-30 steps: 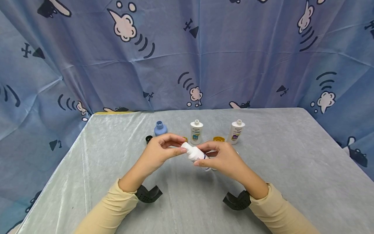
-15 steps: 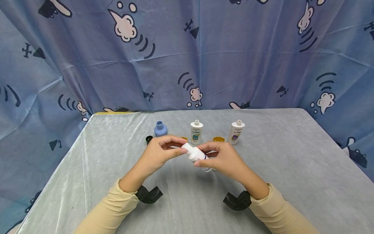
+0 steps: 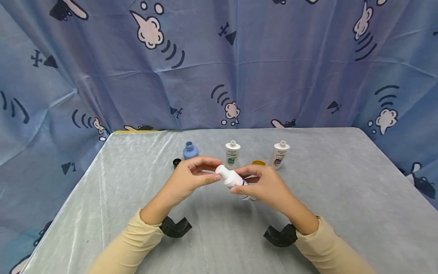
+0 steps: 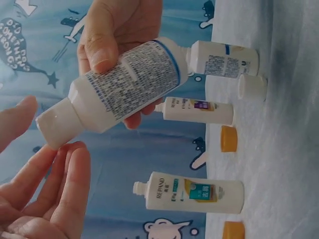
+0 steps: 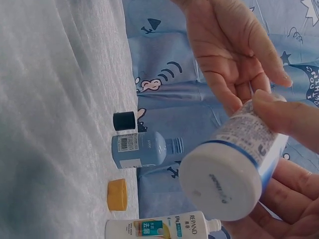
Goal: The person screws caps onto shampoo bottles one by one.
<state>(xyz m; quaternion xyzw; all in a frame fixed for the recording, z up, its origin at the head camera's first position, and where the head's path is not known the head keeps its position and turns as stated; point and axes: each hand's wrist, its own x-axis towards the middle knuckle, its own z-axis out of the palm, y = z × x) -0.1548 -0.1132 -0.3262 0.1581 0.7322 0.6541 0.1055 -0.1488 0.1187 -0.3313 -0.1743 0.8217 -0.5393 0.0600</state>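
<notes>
The left hand [image 3: 196, 173] has loosened its pinch, now barely touching the cap [image 4: 60, 124], which seems seated on the bottle [image 4: 129, 82]; the right hand [image 3: 268, 188] grips that bottle, tilted above the table [image 3: 222, 236]. Beyond, a blue bottle [image 3: 190, 151] stands uncapped.

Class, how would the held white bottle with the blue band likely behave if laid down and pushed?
The white bottle would probably roll on its side, since its base looks round. It seems fairly stiff: no dent shows where the right hand grips it. Its smooth-looking surface might slip in a loose grip.
</notes>
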